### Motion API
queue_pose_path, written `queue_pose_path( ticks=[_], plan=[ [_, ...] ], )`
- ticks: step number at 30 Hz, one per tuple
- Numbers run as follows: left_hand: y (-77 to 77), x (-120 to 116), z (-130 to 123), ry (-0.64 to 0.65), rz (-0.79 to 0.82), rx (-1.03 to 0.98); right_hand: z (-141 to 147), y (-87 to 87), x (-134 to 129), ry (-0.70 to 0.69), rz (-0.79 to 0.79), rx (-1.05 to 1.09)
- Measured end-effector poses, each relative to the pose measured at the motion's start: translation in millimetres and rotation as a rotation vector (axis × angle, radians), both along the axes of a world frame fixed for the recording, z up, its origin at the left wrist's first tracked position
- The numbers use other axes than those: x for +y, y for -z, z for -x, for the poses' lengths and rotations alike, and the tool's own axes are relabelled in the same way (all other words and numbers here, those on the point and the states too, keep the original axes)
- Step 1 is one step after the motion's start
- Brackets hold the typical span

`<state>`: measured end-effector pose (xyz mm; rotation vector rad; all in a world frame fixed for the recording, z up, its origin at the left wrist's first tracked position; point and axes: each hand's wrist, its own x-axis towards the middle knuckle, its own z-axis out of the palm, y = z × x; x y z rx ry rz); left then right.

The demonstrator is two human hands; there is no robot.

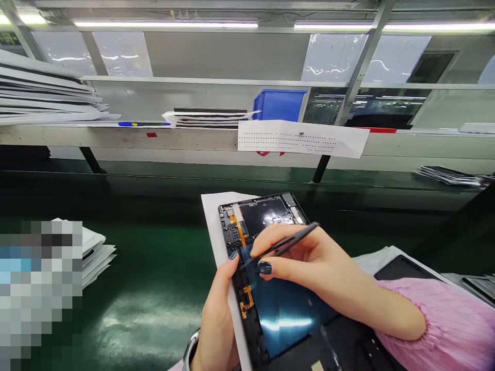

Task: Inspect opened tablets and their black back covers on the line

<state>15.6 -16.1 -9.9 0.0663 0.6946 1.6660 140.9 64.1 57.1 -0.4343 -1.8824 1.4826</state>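
An opened tablet point(266, 214) lies tilted in the lower middle, its inner parts facing me. Orange flex cables point(246, 300) run near its left edge, and a shiny dark blue sheet point(290, 309) covers much of its lower half. My left hand point(220, 304) grips the tablet's left edge, together with a white sheet point(216, 219) beneath it, thumb on top. Black tweezers point(296, 239) are pinched in my right hand point(309, 263). Their tips point down at the tablet's left side, near the blue sheet's upper corner; whether they grip anything I cannot make out.
On the green bench, white packets point(96, 257) are stacked at left, partly behind a pixelated patch. A black panel point(404, 270) on white wrapping lies at right. A shelf point(193, 136) at the back bears papers, a blue bin point(280, 104) and a pen point(143, 124).
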Motion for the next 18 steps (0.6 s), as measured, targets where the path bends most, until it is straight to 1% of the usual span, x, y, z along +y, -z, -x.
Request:
queue_pose_path(
  ticks=[1,4,5,6,7,9,11,13,16,18],
  plan=[
    [1.0,1.2,0.4,0.034,-0.01,-0.009,-3.7,-0.2,-3.3,0.015,-0.174,0.001],
    [3.7,7.1,1.4,0.16,-0.068,-0.077,-15.1,1.2,-16.3,-0.001,-0.826,-0.104],
    [4.6,9.4,1.8,0.179,-0.084,-0.092,-18.3,2.9,-20.6,0.001,-1.013,-0.138],
    [5.5,11.4,2.1,0.184,-0.093,-0.104,-20.9,5.1,-23.9,0.022,-1.159,-0.151],
    [6.3,13.2,2.4,0.175,-0.094,-0.116,-23.2,8.0,-26.2,0.063,-1.266,-0.149],
    [6.5,15.2,2.4,0.145,-0.069,-0.136,-27.4,14.5,-27.0,0.125,-1.417,-0.145],
    [3.3,15.0,0.9,0.142,-0.034,-0.151,-31.9,21.4,-24.3,0.108,-1.553,-0.184],
    [-4.0,13.4,-2.6,0.132,0.038,-0.145,-36.5,28.5,-21.1,0.077,-1.66,-0.222],
    [-16.9,11.8,-10.0,0.018,0.192,-0.086,-40.7,39.1,-19.2,0.084,-1.681,-0.22],
    [-20.3,12.8,-14.3,-0.028,0.236,-0.063,-40.8,44.5,-19.1,0.103,-1.664,-0.194]
  ],
)
